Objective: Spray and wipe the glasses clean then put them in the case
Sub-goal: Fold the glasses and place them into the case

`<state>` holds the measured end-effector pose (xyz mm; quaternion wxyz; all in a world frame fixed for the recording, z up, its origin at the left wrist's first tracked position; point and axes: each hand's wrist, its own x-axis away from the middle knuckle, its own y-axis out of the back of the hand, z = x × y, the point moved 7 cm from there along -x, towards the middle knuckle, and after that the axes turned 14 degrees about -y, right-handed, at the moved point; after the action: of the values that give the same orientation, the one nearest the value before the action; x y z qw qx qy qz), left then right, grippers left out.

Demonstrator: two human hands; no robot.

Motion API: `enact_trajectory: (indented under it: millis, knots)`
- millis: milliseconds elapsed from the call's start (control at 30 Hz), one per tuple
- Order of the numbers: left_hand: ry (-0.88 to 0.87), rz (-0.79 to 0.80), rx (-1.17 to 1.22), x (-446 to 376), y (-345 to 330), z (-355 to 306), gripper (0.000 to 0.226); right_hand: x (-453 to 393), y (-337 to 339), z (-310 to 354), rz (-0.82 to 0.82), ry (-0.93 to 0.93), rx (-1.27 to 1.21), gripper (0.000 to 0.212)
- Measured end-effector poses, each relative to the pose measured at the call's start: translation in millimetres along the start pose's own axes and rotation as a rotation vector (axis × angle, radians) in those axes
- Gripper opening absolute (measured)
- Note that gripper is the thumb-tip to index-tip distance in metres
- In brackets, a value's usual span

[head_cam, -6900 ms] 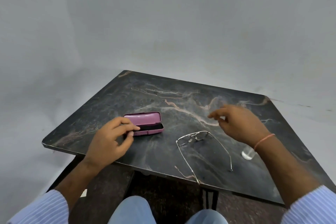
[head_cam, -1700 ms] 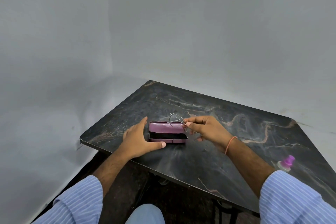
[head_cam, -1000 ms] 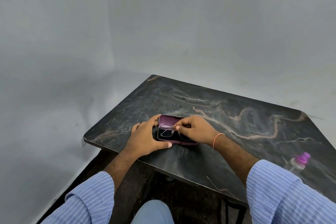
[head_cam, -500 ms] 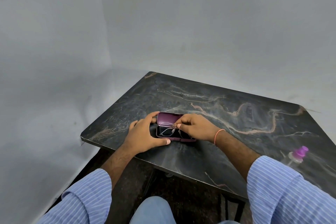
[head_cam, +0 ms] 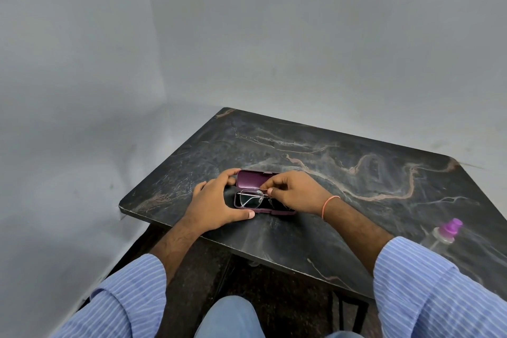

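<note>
A purple glasses case [head_cam: 250, 179] lies open on the dark marble table [head_cam: 343, 173], its lid raised at the back. Thin metal-framed glasses [head_cam: 251, 197], folded, rest in the case's dark tray. My left hand [head_cam: 216, 206] wraps the case's left end, thumb along the front edge and fingers on the lid. My right hand [head_cam: 295, 192] pinches the glasses at their top bar and covers their right half.
A small clear spray bottle with a purple cap [head_cam: 445, 232] stands near the table's right side. The table's front edge runs just below my hands. Grey walls surround the table; my knees are under it.
The glasses went from lying unfolded on the table to being carried over the case and lowered into it. In the last half second they settled deeper in the tray.
</note>
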<state>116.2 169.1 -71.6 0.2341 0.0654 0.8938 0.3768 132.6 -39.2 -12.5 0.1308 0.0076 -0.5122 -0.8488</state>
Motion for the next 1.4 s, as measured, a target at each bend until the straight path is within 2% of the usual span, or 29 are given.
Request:
enact_trajectory:
  millis: [200, 367, 533, 600, 733, 800, 867, 1100, 1267, 1400]
  knots:
    - [-0.001, -0.008, 0.001, 0, -1, 1, 0.117, 12, -3, 5, -0.131, 0.123, 0.207, 0.031]
    - [-0.008, -0.009, 0.015, 0, -2, 0, 0.116, 18, -10, -4, -0.182, 0.125, 0.300, 0.047]
    - [-0.012, -0.015, 0.031, 1, 0, -2, 0.112, 31, 12, -6, -0.426, 0.192, 0.237, 0.043]
    - [-0.015, -0.012, 0.035, 1, 1, -3, 0.111, 35, 21, -12, -0.482, 0.184, 0.196, 0.050]
    - [-0.038, -0.007, 0.066, 2, 2, -6, 0.104, 30, 13, -33, -0.248, 0.130, 0.134, 0.093]
    - [-0.046, -0.010, 0.079, 2, 2, -6, 0.099, 32, 6, -41, -0.154, 0.129, 0.096, 0.100]
    - [-0.060, -0.009, 0.082, 3, 2, -8, 0.091, 37, 3, -47, -0.141, 0.145, 0.047, 0.094]
    - [-0.210, 0.046, 0.031, 2, -10, -29, 0.052, 62, 0, -63, -0.247, 0.214, 0.061, 0.043]
    - [-0.262, 0.081, 0.038, -1, -34, -58, 0.049, 89, 7, -86, -0.319, 0.163, 0.011, 0.026]
    - [-0.303, 0.142, 0.072, -11, -58, -86, 0.048, 112, 19, -110, -0.390, 0.086, -0.051, 0.022]
